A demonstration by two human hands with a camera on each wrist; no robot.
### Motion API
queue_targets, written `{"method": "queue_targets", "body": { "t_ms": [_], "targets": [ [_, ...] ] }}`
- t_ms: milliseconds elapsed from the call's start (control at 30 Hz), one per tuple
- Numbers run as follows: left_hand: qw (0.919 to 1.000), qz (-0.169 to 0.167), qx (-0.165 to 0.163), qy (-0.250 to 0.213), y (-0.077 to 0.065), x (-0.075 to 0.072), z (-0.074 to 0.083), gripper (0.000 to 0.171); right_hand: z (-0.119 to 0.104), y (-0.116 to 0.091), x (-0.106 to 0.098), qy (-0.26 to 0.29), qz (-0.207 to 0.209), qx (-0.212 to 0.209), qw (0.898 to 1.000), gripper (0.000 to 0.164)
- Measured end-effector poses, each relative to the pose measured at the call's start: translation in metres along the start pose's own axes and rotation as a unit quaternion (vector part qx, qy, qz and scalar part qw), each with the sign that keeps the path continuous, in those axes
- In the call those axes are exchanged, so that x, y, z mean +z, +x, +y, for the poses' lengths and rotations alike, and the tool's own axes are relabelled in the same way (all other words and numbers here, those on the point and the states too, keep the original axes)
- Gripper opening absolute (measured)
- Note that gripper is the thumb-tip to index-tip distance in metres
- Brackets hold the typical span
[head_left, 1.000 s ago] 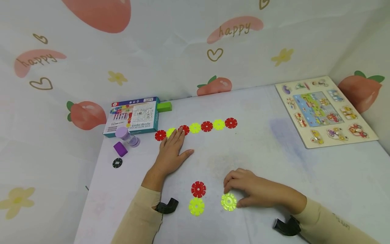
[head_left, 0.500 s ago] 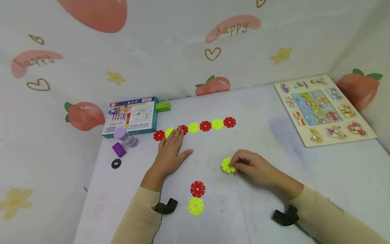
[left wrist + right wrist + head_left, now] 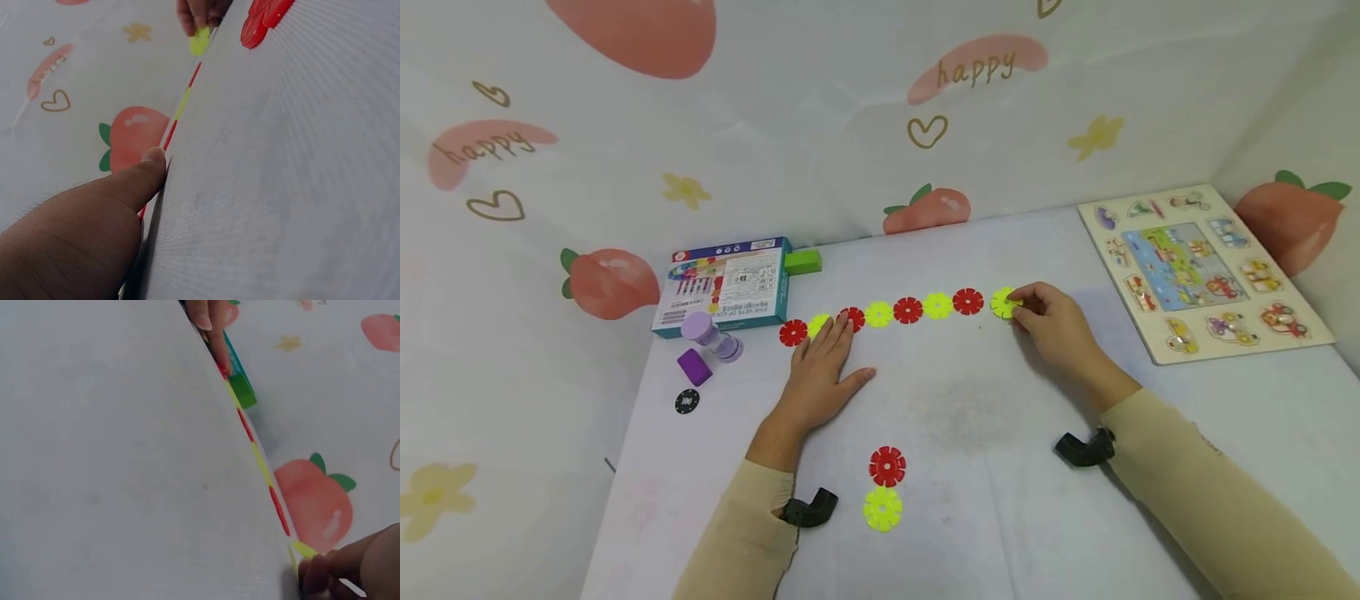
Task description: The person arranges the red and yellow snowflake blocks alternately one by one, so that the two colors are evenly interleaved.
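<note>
My right hand (image 3: 1060, 329) pinches a yellow notched plastic disc (image 3: 1002, 303) between thumb and fingers at the right end of a row of discs. In the left wrist view this disc (image 3: 199, 42) stands tilted, just above the tabletop. The row alternates red and yellow, and its nearest piece is a red disc (image 3: 967, 302). My left hand (image 3: 820, 379) lies flat with straight fingers, their tips over a yellow disc (image 3: 817, 325) and a red disc (image 3: 854, 319), both partly hidden. Nearer me lie a red disc (image 3: 887, 467) and a yellow disc (image 3: 882, 509).
At the back left are a boxed toy (image 3: 730, 287), a green block (image 3: 803, 262), a lilac sand timer (image 3: 713, 337), a purple block (image 3: 695, 367) and a black chip (image 3: 687, 401). A wooden puzzle board (image 3: 1206, 275) lies at the right. A printed cloth wall borders the table.
My right hand has picked up the yellow disc from near the front and carried it forward and right to the row's right end. My left hand has stayed in place.
</note>
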State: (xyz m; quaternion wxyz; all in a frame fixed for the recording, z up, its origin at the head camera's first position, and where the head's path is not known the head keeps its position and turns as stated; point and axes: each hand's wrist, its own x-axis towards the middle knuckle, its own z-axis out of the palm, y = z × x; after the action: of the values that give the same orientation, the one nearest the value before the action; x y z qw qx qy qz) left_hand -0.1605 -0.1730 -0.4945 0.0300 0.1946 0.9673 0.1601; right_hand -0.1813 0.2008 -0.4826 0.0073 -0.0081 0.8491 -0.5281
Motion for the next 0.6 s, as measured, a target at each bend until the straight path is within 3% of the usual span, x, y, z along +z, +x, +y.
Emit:
{"method": "queue_targets", "body": {
  "t_ms": [133,267,333,433,500,600],
  "targets": [
    [1.0000,0.000,0.002,0.006,0.000,-0.001,0.001,0.087,0.000,0.006,-0.003,-0.045,0.030,-0.026,0.998,0.019],
    [1.0000,0.000,0.001,0.008,0.000,-0.003,0.001,0.087,0.002,0.004,-0.008,-0.138,0.061,-0.078,0.985,0.021],
    [1.0000,-0.001,-0.002,0.008,0.000,-0.003,0.001,0.087,0.003,0.005,-0.010,-0.199,0.040,-0.115,0.973,0.025],
    [1.0000,-0.004,-0.005,0.006,-0.001,-0.003,0.001,0.087,0.004,0.006,-0.013,-0.273,-0.032,-0.141,0.951,0.032],
    [1.0000,-0.005,-0.004,0.005,0.000,-0.002,0.002,0.087,0.005,0.006,-0.013,-0.313,-0.079,-0.136,0.937,0.037],
    [1.0000,-0.004,-0.004,0.003,0.000,-0.001,0.002,0.087,0.005,0.005,-0.012,-0.353,-0.107,-0.116,0.922,0.043]
  ]
}}
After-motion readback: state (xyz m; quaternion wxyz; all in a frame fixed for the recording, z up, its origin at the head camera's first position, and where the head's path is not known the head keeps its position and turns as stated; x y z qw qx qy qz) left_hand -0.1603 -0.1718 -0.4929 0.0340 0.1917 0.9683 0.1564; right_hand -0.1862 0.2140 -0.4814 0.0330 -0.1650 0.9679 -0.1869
